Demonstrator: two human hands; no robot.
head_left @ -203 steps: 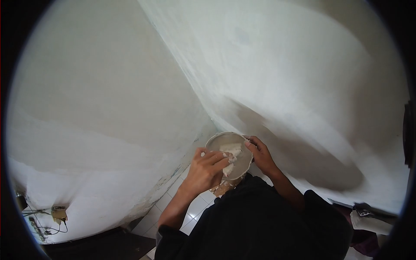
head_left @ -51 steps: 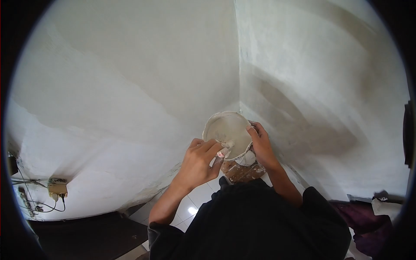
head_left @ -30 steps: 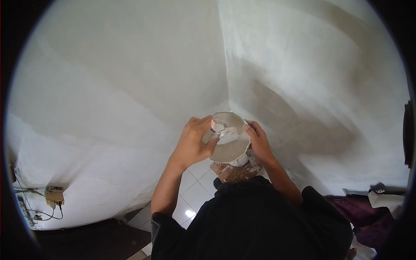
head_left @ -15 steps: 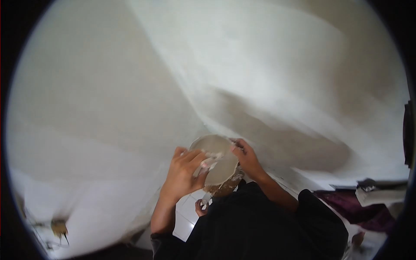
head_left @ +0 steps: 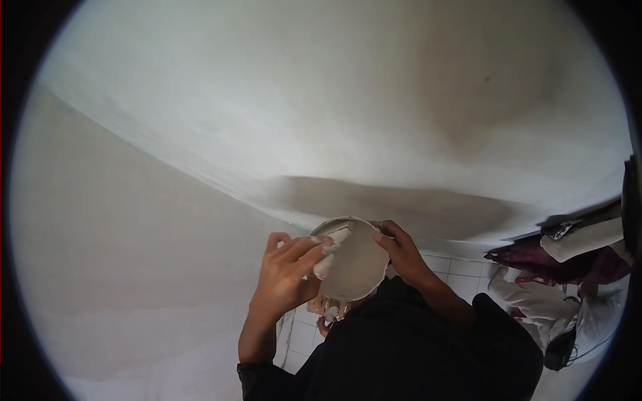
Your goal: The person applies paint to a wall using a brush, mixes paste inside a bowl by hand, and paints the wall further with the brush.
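Head view: right hand pinches the bowl at two o'clock. Left hand grips a smeared tool at ten.

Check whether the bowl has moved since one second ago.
Yes: against the wall corner, the bowl sits farther right in the image, though the camera turned too.

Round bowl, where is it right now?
In the head view, the round bowl is below centre and slightly right, gripped at its right rim by the right hand, with the left hand at its left edge.
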